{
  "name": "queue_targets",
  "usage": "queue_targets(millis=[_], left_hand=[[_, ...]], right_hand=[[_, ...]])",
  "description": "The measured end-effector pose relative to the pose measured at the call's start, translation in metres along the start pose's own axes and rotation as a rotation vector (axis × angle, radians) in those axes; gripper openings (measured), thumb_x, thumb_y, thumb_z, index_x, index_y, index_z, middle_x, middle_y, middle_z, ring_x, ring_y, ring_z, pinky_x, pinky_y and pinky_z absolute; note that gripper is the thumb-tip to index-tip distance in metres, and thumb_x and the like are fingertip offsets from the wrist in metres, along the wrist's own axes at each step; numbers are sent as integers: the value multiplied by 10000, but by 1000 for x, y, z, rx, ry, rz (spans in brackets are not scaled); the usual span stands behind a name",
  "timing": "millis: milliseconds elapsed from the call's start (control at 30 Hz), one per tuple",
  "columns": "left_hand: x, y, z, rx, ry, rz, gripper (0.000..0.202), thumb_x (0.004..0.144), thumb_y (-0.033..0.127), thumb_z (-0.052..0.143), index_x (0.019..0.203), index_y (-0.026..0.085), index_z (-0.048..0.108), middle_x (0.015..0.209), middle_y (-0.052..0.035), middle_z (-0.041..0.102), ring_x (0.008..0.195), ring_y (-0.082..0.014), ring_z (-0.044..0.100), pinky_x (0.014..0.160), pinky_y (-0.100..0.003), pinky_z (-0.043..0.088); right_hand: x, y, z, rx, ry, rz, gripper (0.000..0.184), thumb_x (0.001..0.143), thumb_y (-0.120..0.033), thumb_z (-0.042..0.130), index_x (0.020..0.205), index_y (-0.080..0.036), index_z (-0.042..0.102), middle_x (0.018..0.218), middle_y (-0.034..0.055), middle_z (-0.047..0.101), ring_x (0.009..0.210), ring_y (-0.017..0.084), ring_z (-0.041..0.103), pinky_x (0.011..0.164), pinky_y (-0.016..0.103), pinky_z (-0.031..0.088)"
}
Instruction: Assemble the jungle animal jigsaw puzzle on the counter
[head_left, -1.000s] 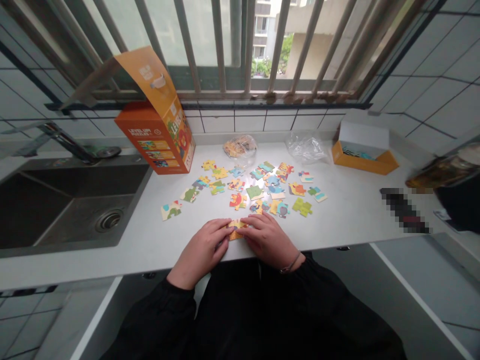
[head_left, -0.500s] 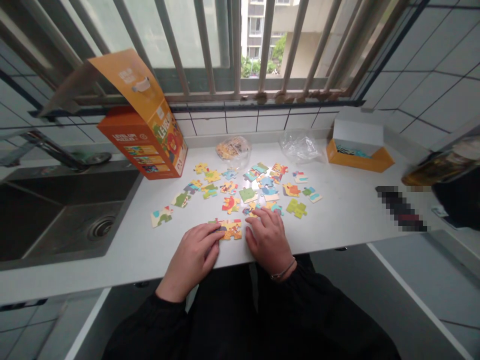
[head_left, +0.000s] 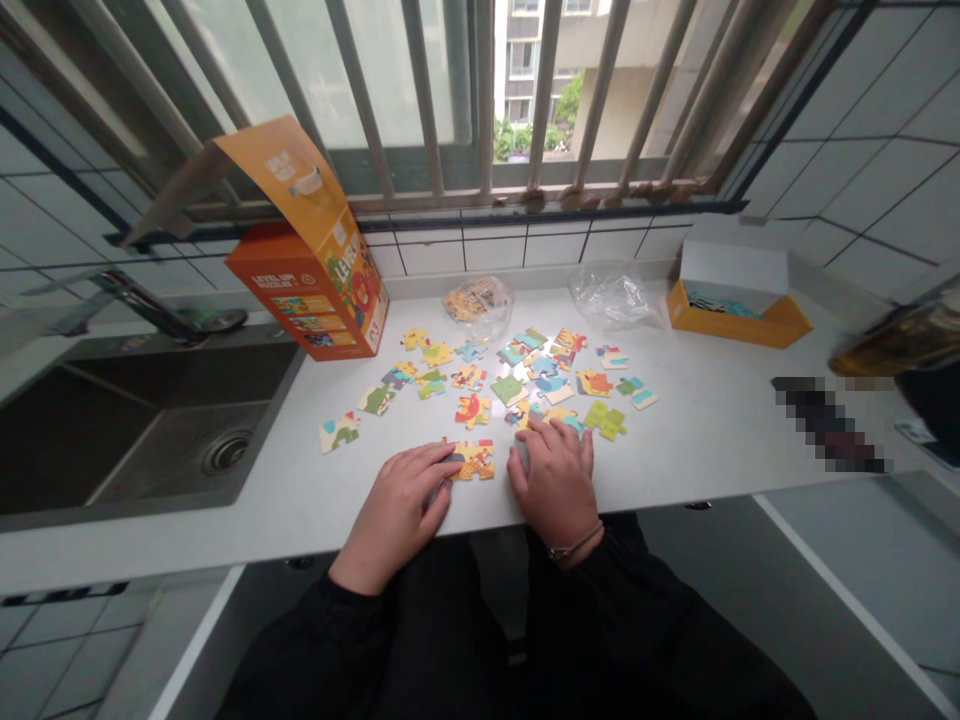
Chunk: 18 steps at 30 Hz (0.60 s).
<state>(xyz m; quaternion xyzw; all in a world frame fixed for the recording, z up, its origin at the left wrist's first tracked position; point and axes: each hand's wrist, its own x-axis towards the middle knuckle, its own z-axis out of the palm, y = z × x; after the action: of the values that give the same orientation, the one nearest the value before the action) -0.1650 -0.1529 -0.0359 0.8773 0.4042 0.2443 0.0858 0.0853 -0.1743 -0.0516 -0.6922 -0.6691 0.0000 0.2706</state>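
Observation:
My left hand (head_left: 405, 505) lies with its fingers stretched over the left end of a few joined puzzle pieces (head_left: 474, 461) near the counter's front edge. Those pieces show yellow, orange and red; their left part is under my fingertips. To the right, my right hand (head_left: 556, 480) rests palm down, fingers extended. Its fingertips partly cover colourful puzzle pieces (head_left: 566, 416). Just beyond the hands lie a red puzzle piece (head_left: 472, 409), a green puzzle piece (head_left: 509, 390) and a lime-green puzzle piece (head_left: 604, 419). Several more are scattered behind them.
An orange puzzle box (head_left: 307, 290) stands open at the back left, beside the sink (head_left: 259, 440). Along the wall are a plastic bag of pieces (head_left: 478, 303), a crumpled clear bag (head_left: 616, 298) and a yellow open box (head_left: 739, 322). A blurred dark object (head_left: 829, 425) lies right.
The view has shifted, so everything sits a little further right. My right hand has moved slightly away from the joined pieces. My left hand stays on them.

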Motion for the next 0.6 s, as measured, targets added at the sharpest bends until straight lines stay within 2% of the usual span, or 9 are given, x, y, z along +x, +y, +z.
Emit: queue_targets(millis=[233,433,600], left_hand=[[-2,-1,0,31,-7,-32,348,1024,168,651,1316,311,777,1548,-101,669,1408,-334,641,1165,-599,550],[-1,0,2,57,78,-142,276,1027,198,651,1270,238,775,1204,-114,716,1102,-300,705,953,-504,607],[-1,0,1,-23,77,-86,163,1041,247,665,1165,242,770,1177,-91,757,1073,-267,727,962,-460,606]], right_hand=[[0,0,4,-63,23,55,361,1043,-352,638,1344,-181,742,1538,198,677,1449,435,526,1289,818,184],[0,0,3,-57,20,25,342,1049,-353,624,1332,-199,739,1540,189,667,1473,416,506,1316,750,211],[-1,2,3,-4,27,-3,280,1052,-341,645,1281,-214,744,1512,168,681,1477,398,515,1331,726,209]])
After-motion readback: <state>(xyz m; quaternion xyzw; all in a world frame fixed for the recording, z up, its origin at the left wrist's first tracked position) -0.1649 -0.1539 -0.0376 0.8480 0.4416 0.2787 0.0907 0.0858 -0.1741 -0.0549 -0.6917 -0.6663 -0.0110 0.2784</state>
